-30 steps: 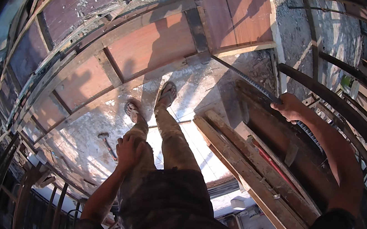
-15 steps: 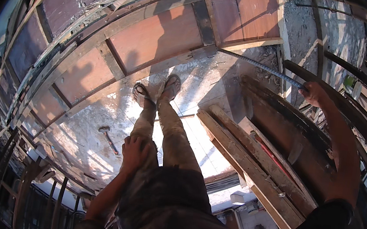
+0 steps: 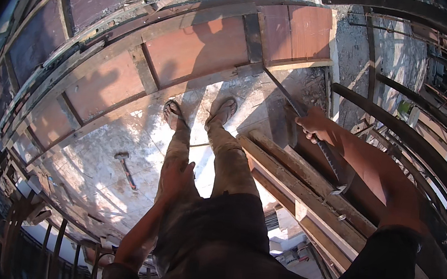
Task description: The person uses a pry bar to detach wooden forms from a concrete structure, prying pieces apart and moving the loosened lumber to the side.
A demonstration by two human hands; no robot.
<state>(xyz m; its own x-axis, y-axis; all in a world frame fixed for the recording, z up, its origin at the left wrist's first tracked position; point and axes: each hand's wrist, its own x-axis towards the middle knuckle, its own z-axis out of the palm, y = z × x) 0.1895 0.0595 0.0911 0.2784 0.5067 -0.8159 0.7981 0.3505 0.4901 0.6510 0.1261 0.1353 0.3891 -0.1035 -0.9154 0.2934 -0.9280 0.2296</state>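
Note:
In my right hand (image 3: 312, 123) is a ribbed steel bar (image 3: 328, 161), my fingers wrapped round its middle. It slants from the lower edge of the timber-framed panels (image 3: 199, 44) down to the right, over the wooden beams. Whether its far tip touches the frame or only lies near it, I cannot tell. My left hand (image 3: 177, 178) rests on my left leg just above the knee, thumb apart and holding nothing. On the dusty floor to its left lies a hammer (image 3: 126, 170).
Long wooden beams (image 3: 306, 191) stand close by my right leg. Dark curved bars (image 3: 404, 125) run along the right side. Rubble and concrete (image 3: 393, 54) lie at the far right. Upright bars and timber (image 3: 57, 244) crowd the lower left. My sandalled feet stand before the panels.
My right hand has moved left and nearer, now gripping the bar partway along, with its near end swung downward. My left hand stays on my leg. The view has shifted slightly.

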